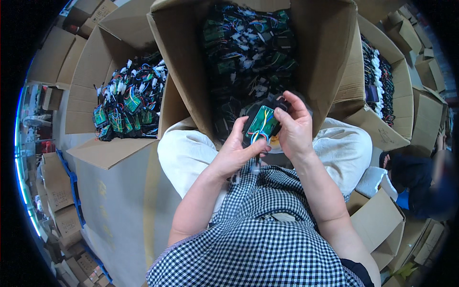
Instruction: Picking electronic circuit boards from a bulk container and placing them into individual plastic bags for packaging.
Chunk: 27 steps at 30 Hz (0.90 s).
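Note:
Between my two hands is a green circuit board set on a black backing, with yellow, blue, white and red wires looping off its lower end. My left hand grips the lower left side, its thumb by the wires. My right hand pinches the upper right corner with thumb and fingers. A white connector dangles below on its leads. Just beyond my hands opens a tall cardboard box, heaped with similar wired boards; its dark lower part is partly hidden by my hands.
At left, an open carton holds more wired boards. Another carton at right holds rows of dark units with white connectors. Flattened and open cartons lie lower right, near another person. Grey floor with a yellow stripe runs at left.

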Each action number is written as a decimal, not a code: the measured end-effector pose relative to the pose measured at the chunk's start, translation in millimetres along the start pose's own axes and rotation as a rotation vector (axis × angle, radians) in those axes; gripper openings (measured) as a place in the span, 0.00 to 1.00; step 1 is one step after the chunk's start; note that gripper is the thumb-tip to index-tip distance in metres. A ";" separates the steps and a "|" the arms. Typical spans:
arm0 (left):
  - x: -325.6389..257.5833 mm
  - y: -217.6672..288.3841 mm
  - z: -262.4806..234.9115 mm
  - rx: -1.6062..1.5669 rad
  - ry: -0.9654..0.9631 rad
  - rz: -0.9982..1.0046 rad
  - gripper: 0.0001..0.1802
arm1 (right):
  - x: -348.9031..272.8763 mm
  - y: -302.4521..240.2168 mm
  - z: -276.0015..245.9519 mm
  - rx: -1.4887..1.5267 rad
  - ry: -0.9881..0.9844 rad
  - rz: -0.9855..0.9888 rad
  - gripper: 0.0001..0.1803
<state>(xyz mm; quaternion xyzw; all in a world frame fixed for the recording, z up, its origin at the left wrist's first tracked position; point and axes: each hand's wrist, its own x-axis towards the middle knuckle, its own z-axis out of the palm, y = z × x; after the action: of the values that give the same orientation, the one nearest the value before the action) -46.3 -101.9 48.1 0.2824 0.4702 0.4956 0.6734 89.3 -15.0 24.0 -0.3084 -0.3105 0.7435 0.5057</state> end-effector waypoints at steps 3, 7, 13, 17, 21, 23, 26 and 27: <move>14.1 -10.8 -9.3 -0.050 0.107 -0.026 0.29 | 12.7 -10.8 6.4 0.024 -0.011 0.045 0.25; 21.2 -10.1 -40.2 -0.225 0.157 0.077 0.22 | 45.0 -0.3 -63.7 -0.592 -0.073 0.079 0.15; 22.0 -9.8 -43.8 -0.320 0.220 0.098 0.19 | 19.4 73.5 -129.4 -1.990 -0.519 -0.054 0.08; 27.6 -4.9 -35.5 -0.414 0.210 0.099 0.20 | 19.5 91.5 -151.5 -2.034 -0.715 -0.292 0.05; 26.9 -11.0 -47.9 -0.419 0.207 0.106 0.18 | 20.2 72.8 -152.1 -1.997 -0.506 -0.229 0.05; 27.0 -8.7 -46.6 -0.395 0.212 0.131 0.17 | 23.9 61.5 -150.1 -1.976 -0.470 -0.255 0.08; 30.9 -11.2 -42.3 -0.401 0.241 0.132 0.16 | 26.1 48.5 -152.0 -1.710 -0.181 -0.282 0.14; 32.0 -13.5 -40.7 -0.398 0.233 0.138 0.16 | 29.1 45.6 -152.1 -1.721 -0.135 -0.252 0.15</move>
<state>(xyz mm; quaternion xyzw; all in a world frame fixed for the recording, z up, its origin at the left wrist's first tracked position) -75.9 -80.2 9.1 0.1164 0.4174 0.6529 0.6213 172.6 21.7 -109.3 -0.5020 -0.8255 0.2057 0.1560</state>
